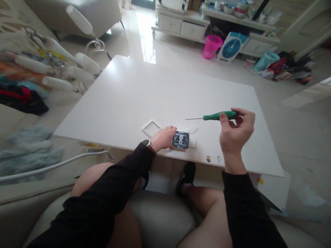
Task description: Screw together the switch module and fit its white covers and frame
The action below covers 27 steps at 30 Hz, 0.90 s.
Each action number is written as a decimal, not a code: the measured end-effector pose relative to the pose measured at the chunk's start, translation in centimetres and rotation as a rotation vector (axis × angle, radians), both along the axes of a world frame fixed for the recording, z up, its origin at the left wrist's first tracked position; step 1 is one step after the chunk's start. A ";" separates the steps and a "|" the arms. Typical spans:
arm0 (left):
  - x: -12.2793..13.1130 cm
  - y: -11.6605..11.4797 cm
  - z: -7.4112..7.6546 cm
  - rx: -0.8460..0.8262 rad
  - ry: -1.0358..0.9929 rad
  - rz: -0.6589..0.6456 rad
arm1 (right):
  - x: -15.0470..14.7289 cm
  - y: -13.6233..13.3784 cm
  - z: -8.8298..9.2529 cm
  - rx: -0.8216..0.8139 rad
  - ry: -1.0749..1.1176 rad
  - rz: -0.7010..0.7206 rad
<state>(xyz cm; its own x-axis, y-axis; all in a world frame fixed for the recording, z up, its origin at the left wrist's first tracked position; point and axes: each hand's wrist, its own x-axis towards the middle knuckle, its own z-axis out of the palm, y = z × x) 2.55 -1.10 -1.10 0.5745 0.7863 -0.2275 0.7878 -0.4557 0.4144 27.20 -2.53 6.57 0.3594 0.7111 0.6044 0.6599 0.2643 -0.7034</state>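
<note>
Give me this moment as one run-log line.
left hand: grips wall-switch module; right hand: holds green-handled screwdriver; screwdriver tip: off module; white frame: on table

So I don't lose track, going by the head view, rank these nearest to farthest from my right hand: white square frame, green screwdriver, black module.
1. Green screwdriver, held in the right hand.
2. Black module, leftward, held by the left hand.
3. White square frame, farther left, on the table.

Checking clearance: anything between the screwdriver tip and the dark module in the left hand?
Nothing visible between the tip of the green screwdriver and the dark module; white pieces lie to the module's right, off that line.
</note>
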 end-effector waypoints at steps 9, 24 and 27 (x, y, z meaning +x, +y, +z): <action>-0.7 0.1 0.2 -0.023 -0.009 -0.009 | 4.5 1.0 -3.1 -0.413 -0.162 -0.095; -3.8 1.5 0.7 -0.187 0.282 0.281 | 4.0 1.8 -8.2 -0.685 -0.373 -0.041; -3.7 1.5 0.9 -0.200 0.270 0.280 | 4.4 1.4 -9.2 -0.821 -0.426 -0.018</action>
